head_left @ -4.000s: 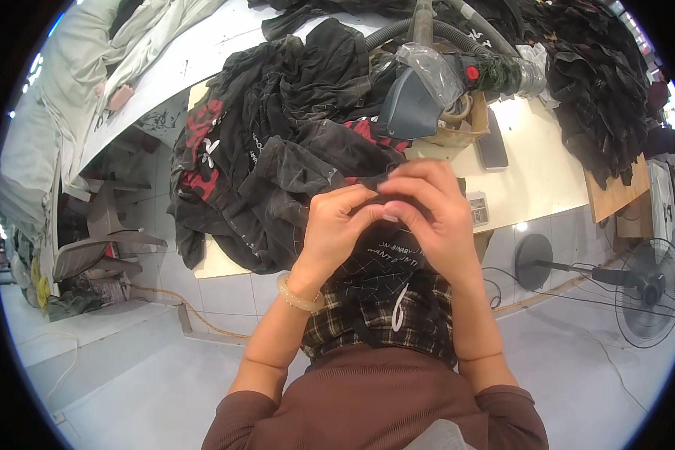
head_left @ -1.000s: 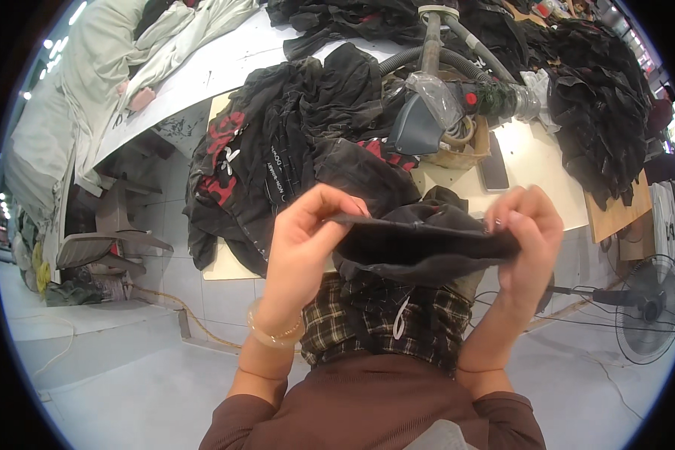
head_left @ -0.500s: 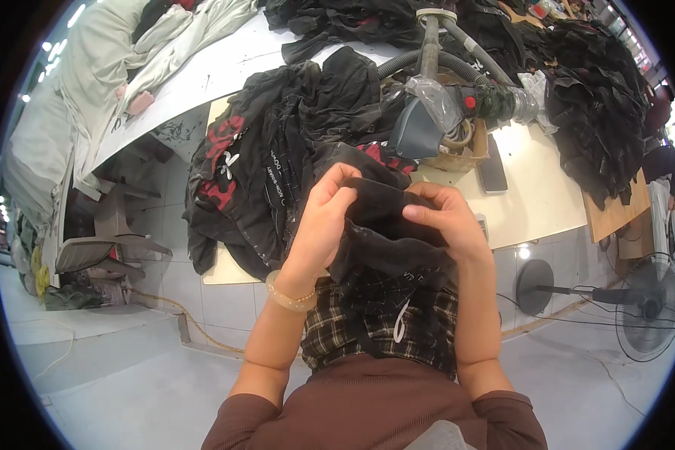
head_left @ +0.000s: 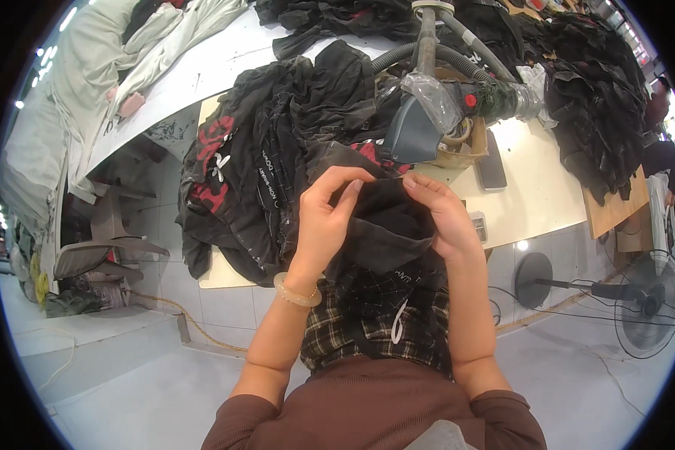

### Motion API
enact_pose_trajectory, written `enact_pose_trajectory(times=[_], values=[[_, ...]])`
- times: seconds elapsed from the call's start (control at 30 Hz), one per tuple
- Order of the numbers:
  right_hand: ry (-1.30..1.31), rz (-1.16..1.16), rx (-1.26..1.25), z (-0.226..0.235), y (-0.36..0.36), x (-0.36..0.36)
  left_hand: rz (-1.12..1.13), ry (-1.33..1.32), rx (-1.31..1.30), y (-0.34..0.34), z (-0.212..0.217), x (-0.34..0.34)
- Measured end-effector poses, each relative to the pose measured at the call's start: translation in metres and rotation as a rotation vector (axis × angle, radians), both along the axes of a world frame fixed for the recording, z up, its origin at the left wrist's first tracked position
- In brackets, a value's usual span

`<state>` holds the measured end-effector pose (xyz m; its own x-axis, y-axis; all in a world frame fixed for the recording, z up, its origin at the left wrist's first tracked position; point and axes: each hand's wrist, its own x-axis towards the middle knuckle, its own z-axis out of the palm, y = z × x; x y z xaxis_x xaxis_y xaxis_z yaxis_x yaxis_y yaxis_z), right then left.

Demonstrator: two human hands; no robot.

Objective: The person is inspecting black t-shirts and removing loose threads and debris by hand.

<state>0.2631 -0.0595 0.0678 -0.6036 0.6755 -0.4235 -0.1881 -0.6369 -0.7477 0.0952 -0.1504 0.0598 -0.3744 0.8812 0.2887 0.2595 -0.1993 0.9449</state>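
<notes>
A black garment (head_left: 386, 247) with white printed lettering and a white loop mark hangs over my lap, its upper edge raised toward the table. My left hand (head_left: 328, 214) pinches that edge between thumb and bent fingers. A pale bangle circles the left wrist. On the other side, my right hand (head_left: 444, 214) grips the same edge with its thumb on top, the fingers partly hidden by the cloth. Between both hands the edge is drawn nearly straight, with an opening in the cloth sagging below it. Beyond the left hand lies a heap of black garments (head_left: 266, 161) with red and white prints.
A grey machine head (head_left: 414, 133) with a ribbed hose stands beyond my hands, beside a cardboard box (head_left: 457, 159). A dark phone (head_left: 492, 169) lies on the cream table (head_left: 544, 187). More black cloth (head_left: 596, 105) is piled right. A fan (head_left: 649, 300) stands at lower right, a chair (head_left: 105, 251) left.
My hands have come closer together along the garment's upper edge. The right hand moved left and up to it, and the opening between them has narrowed. The view has shifted slightly.
</notes>
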Motion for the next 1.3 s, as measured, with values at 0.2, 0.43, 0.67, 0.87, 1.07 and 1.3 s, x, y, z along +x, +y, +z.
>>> enact_pose_trajectory(times=[0.2,0.43,0.67,0.87,1.07,1.3], values=[[0.031,-0.043,0.003,0.002,0.0,-0.001,-0.08,0.175,-0.025,0.0,0.015,0.005],[-0.063,-0.107,0.337,0.007,-0.01,-0.004,-0.094,0.171,0.003,0.005,0.007,0.004],[-0.053,-0.052,0.463,0.009,-0.018,-0.002,-0.039,0.14,0.005,0.005,0.009,0.006],[-0.249,-0.096,0.899,-0.002,-0.017,-0.004,-0.029,0.132,-0.027,0.005,0.013,0.007],[-0.239,-0.211,0.772,-0.002,-0.017,-0.014,-0.069,-0.144,-0.167,0.003,0.016,0.002],[-0.116,-0.187,0.541,0.007,-0.018,-0.016,0.031,-0.289,-0.077,0.011,0.015,0.014]])
